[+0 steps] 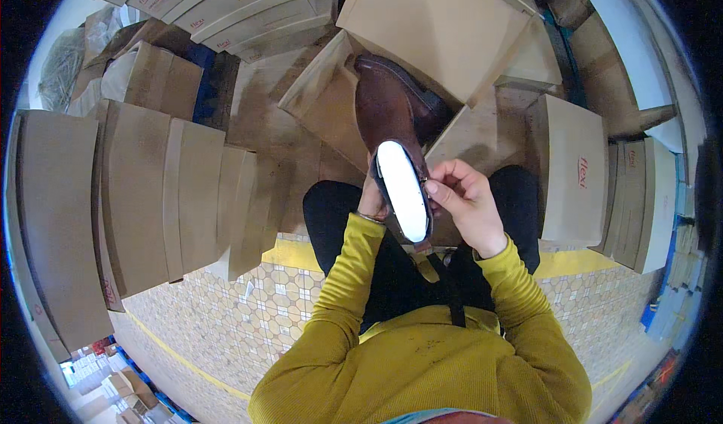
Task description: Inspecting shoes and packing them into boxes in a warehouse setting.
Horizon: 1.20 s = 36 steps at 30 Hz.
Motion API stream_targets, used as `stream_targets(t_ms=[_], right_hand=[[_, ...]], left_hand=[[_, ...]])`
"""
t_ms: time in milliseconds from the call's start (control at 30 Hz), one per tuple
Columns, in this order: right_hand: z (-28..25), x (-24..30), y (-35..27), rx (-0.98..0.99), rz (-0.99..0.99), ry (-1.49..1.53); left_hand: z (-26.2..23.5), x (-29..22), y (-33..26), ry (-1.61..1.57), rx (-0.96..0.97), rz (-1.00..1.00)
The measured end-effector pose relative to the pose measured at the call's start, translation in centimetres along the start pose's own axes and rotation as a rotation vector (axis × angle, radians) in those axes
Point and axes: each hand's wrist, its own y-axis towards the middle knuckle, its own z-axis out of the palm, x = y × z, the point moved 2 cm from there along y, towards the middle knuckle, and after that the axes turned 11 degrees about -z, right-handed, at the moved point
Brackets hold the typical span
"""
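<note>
A brown leather boot (384, 111) is held in front of me, its toe pointing away and its top opening toward me. A long white insert (403, 190) fills the opening. My left hand (373, 198) grips the boot's shaft from the left, its fingers mostly hidden behind it. My right hand (467, 202) has thumb and forefinger pinched at the right edge of the shaft, on a small detail that may be a zipper pull. Another brown boot (429, 111), its dark sole showing, lies behind it in an open cardboard box (320, 96).
The box's large lid (440, 28) stands open at the far side. Stacked cardboard boxes (60, 221) line my left, with more boxes (248, 17) at the far left. Another carton (572, 172) stands to my right. Below is a patterned tile floor (248, 311) with yellow stripes.
</note>
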Motion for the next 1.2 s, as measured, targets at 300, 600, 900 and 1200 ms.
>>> stream_targets(t_ms=[300, 600, 900, 1200], right_hand=[[-1.9, -1.4, 0.9, 0.038, 0.216, 0.157], [-2.8, -1.7, 0.8, 0.180, 0.214, 0.086], [-2.1, -1.2, 1.0, -0.040, 0.090, 0.106], [-1.8, -3.4, 3.2, -0.174, -0.265, -0.498]], left_hand=[[-1.4, -0.6, -0.3, -0.063, -0.064, 0.032], [2.5, -3.1, -1.7, 0.113, -0.093, 0.173], [2.0, -2.5, -1.2, 0.078, -0.117, 0.159], [1.3, -1.1, -0.4, -0.200, -0.005, -0.026]])
